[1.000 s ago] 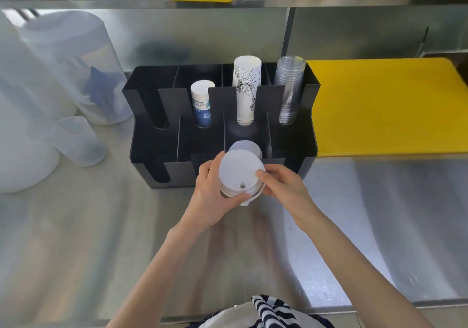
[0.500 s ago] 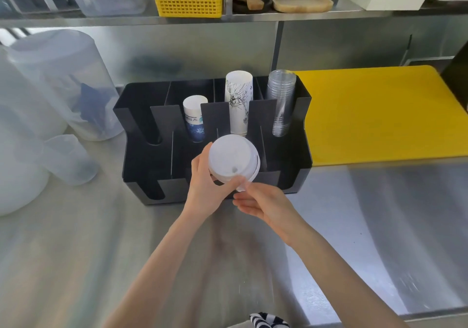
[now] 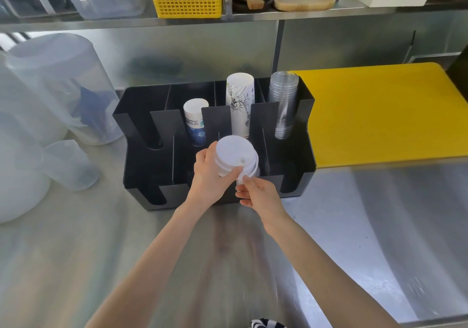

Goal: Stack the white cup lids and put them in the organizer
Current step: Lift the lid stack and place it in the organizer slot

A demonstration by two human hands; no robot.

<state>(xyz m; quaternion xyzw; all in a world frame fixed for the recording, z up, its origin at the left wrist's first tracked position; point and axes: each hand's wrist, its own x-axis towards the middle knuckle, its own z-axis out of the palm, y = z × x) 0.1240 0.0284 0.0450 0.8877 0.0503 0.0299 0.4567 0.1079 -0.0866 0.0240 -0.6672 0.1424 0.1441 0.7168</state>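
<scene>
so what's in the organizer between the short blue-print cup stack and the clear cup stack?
Head view: the tall white illustrated cup stack stands between them, inside the black organizer.

Scene is brightly and evenly lit, with soft daylight entering from about 10 o'clock; translucent plastic containers (image 3: 50,95) there are washed out. The steel counter (image 3: 367,226) carries broad glare at 4 o'clock and smeared streaks towards 6 o'clock. Wide-angle distortion bows the shelf edge (image 3: 228,19) at 12 o'clock; shadows are faint.
</scene>
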